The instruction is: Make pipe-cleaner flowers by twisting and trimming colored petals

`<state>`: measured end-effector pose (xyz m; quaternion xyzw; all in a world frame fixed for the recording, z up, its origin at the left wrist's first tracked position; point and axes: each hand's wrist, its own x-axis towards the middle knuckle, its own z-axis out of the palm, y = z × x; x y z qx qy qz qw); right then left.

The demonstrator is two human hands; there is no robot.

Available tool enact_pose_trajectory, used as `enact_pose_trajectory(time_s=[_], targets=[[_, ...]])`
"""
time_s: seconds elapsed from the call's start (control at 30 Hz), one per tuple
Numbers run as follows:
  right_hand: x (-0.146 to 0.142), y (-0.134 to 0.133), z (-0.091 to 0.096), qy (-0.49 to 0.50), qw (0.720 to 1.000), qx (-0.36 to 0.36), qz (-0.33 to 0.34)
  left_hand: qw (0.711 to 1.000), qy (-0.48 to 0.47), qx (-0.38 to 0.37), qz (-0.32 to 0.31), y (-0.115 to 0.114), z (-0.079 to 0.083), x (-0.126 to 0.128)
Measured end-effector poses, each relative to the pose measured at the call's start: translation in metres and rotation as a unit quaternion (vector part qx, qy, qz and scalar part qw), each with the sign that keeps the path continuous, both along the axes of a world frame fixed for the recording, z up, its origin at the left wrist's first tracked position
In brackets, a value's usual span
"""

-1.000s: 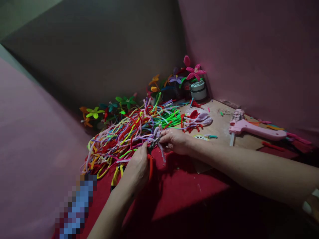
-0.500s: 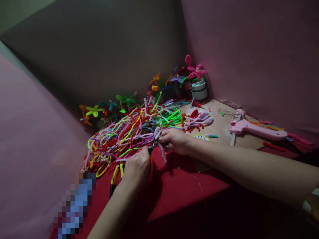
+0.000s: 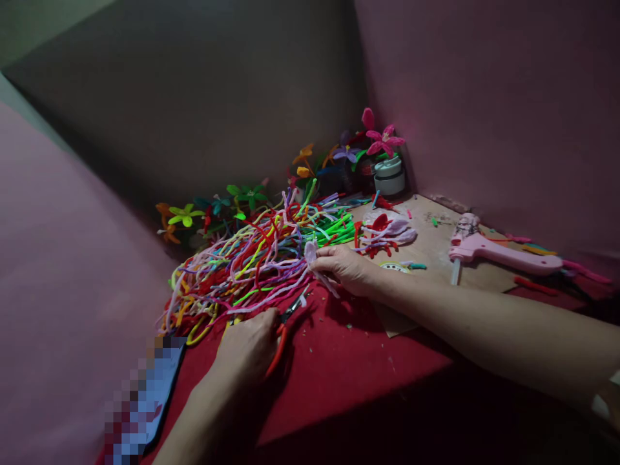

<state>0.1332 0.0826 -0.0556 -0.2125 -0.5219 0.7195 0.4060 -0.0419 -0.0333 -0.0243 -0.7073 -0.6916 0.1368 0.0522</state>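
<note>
Pliers with red handles sit in your closed left hand, tips low over the red cloth. Your right hand pinches a lilac pipe cleaner at the near edge of the coloured pile. A pink glue gun lies on the brown board, well apart to the right.

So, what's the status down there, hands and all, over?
Left hand grips red-handled metal cutters, down on red cloth. Right hand pinches lilac fuzzy pipe cleaner beside the tangled multicoloured pipe-cleaner pile. Pink plastic glue gun lies apart, at right.
</note>
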Motion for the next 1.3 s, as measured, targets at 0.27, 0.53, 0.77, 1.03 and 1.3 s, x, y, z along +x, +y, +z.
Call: enact_pose_trajectory(time_s=[0.27, 0.53, 0.77, 1.03, 1.3], targets=[[0.004, -0.006, 0.007, -0.002, 0.998, 0.003, 0.059, 0.97, -0.228, 0.039, -0.07, 0.02, 0.024, 0.01], [0.005, -0.004, 0.006, 0.03, 0.995, -0.032, 0.088, 0.826, -0.54, 0.163, 0.015, 0.039, 0.013, 0.042], [0.005, -0.005, 0.01, 0.054, 0.992, -0.074, 0.086, 0.951, -0.292, 0.101, -0.009, 0.019, 0.009, 0.025], [0.005, -0.008, 0.015, 0.114, 0.984, -0.113, 0.081, 0.993, -0.095, 0.029, -0.061, -0.003, -0.009, 0.003], [0.006, -0.006, 0.013, 0.124, 0.98, -0.118, 0.103, 0.986, -0.16, 0.014, -0.035, 0.001, -0.014, -0.009]])
